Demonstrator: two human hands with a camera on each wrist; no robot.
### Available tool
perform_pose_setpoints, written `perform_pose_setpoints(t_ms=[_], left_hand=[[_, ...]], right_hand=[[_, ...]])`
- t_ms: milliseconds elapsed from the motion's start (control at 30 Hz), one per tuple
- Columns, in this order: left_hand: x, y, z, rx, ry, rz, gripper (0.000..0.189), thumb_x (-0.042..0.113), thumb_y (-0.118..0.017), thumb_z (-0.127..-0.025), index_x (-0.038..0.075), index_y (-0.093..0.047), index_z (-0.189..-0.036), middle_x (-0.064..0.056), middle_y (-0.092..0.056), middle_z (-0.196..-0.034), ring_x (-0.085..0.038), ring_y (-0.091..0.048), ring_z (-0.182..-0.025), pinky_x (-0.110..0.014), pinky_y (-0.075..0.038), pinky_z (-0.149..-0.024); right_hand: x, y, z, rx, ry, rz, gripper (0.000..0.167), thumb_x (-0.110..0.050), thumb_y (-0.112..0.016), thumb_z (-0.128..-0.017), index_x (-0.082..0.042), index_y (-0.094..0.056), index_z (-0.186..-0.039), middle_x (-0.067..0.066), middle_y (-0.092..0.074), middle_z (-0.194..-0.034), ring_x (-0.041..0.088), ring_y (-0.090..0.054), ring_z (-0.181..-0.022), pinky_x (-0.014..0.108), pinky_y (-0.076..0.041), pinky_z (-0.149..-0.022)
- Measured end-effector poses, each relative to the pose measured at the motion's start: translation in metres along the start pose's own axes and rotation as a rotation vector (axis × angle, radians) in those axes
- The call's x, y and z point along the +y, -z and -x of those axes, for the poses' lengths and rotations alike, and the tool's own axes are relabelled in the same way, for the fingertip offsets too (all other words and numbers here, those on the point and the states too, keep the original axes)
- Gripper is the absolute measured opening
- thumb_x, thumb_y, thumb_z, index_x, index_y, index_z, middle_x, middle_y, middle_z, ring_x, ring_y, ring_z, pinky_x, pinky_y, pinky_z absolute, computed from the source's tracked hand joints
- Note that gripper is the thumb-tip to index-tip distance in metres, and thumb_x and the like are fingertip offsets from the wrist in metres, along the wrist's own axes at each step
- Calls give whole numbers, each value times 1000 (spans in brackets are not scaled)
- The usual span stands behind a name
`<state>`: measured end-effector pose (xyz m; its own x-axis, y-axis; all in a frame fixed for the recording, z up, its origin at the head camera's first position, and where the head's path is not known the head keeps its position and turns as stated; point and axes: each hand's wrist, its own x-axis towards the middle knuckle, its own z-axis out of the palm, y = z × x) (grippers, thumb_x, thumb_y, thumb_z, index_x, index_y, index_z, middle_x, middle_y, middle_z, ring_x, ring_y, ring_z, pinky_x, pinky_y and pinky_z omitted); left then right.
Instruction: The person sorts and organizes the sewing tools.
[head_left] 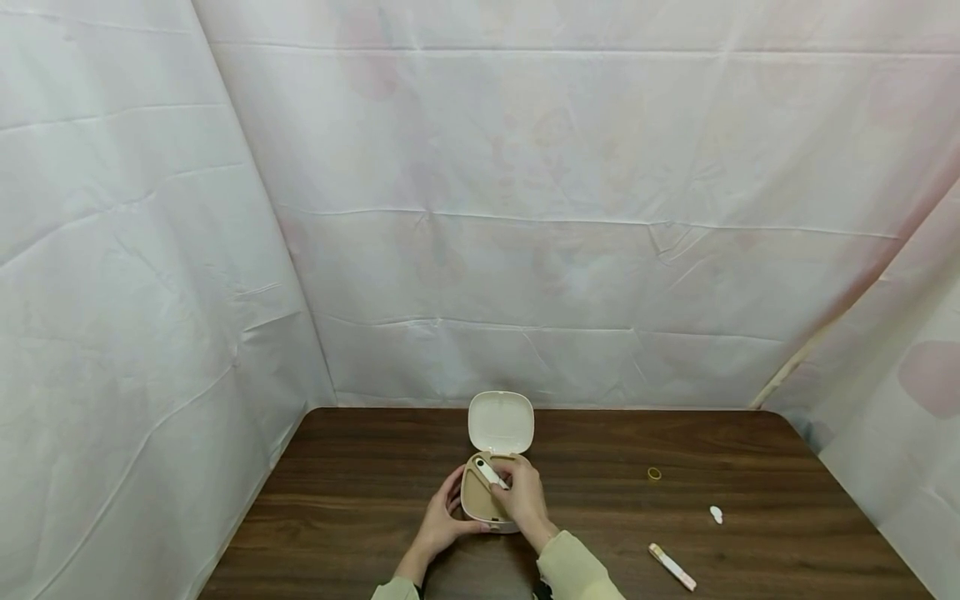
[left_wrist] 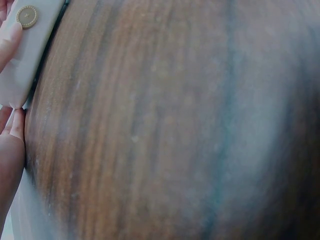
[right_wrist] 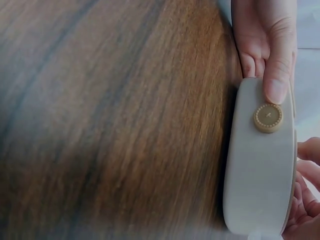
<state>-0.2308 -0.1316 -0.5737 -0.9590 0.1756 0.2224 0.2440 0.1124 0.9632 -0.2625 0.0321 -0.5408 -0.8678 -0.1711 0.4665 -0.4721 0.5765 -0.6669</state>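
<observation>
A small cream box (head_left: 491,527) with a tan inside stands on the table, its white lid (head_left: 501,422) raised at the back. My left hand (head_left: 442,522) grips the box from the left, thumb along the front and fingers around the side. In the right wrist view that thumb lies beside a round gold button (right_wrist: 268,118) on the box's front wall. My right hand (head_left: 523,496) reaches over the box's right side and pinches a slim white stick-like piece (head_left: 486,471) with a dark round spot near its far end. The fingers cover its near end.
On the dark wooden table (head_left: 360,475) to the right lie a small gold ring (head_left: 655,473), a little white rounded piece (head_left: 716,514) and a white stick with a yellowish end (head_left: 672,567). Pale cloth (head_left: 525,208) hangs behind and at both sides of the table.
</observation>
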Motion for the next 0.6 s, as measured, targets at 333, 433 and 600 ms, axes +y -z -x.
perform_pose_setpoints(t_ms=[333, 433, 600], left_hand=[[0, 1, 1, 3, 4, 5, 98, 5, -82, -58, -6, -24, -136, -26, -30, -136, -38, -31, -122, -35, -35, -96], [1, 1, 1, 5, 16, 5, 99, 7, -82, -58, -6, -23, -136, -26, -29, -136, -39, -30, -122, -33, -35, -95], [3, 2, 2, 11, 44, -12, 100, 10, -83, -58, -5, -24, -136, -25, -29, -136, -38, -30, -122, -29, -36, -94]], right_hand=[[3, 4, 7, 38, 18, -111, 24, 5, -72, -64, -5, -67, -86, 7, -56, -73, 18, -53, -63, 23, -45, -55], [2, 9, 11, 56, 33, -136, 24, 6, -72, -65, -3, -67, -86, 7, -57, -72, 16, -54, -61, 23, -46, -53], [0, 19, 17, 78, 12, -146, 16, 4, -70, -68, 2, -66, -84, 6, -57, -69, 12, -52, -58, 24, -47, -50]])
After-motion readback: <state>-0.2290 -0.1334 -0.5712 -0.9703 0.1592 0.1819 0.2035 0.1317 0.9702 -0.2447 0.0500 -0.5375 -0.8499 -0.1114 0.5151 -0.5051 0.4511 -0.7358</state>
